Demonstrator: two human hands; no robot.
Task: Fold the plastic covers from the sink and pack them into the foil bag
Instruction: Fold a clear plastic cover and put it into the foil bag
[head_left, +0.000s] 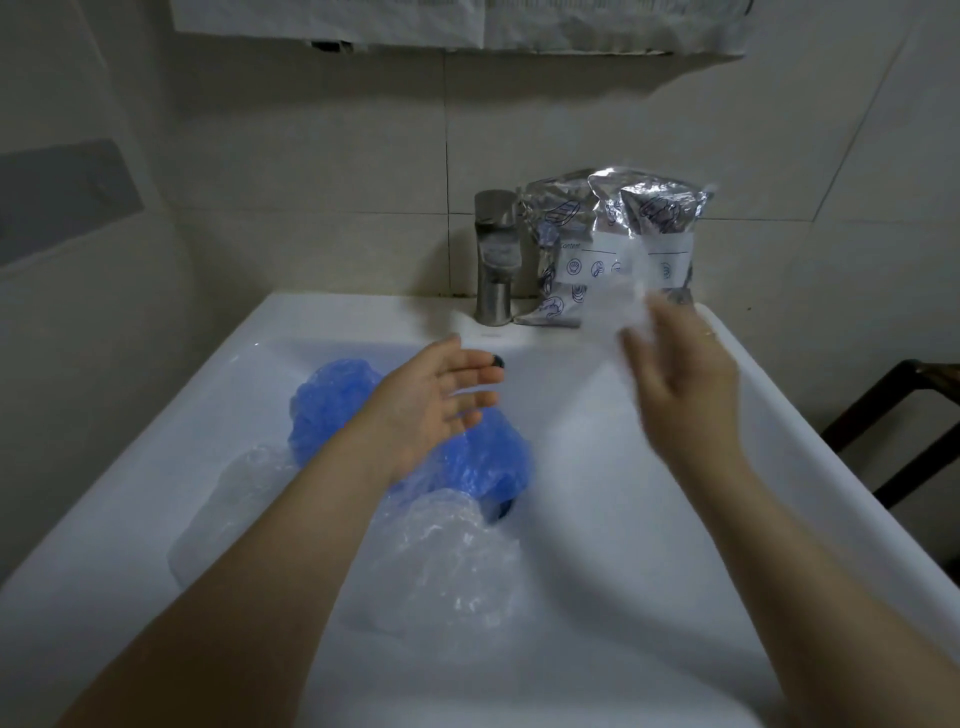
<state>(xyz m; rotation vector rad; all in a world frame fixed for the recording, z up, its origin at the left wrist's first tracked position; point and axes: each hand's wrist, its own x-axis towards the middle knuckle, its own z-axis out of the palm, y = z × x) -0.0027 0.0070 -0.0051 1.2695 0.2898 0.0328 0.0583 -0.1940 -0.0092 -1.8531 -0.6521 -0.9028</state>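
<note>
Plastic covers, blue (483, 462) and clear (441, 566), are lying crumpled in the sink (649, 467), awaiting folding, while the left hand (434, 402) is hovering open-palmed and the blurred right hand (680, 374) is pinching a clear piece (621, 296) before the foil bag (613, 249).

- The wall (311, 156) behind is covered with large pale tiles with thin dark joints.
- A grey rectangular patch (62, 200) sits on the left wall.
- A white shelf edge (467, 26) runs along the top.
- A dark wooden frame (904, 415) stands at the right.
- The light is dim and cool.
</note>
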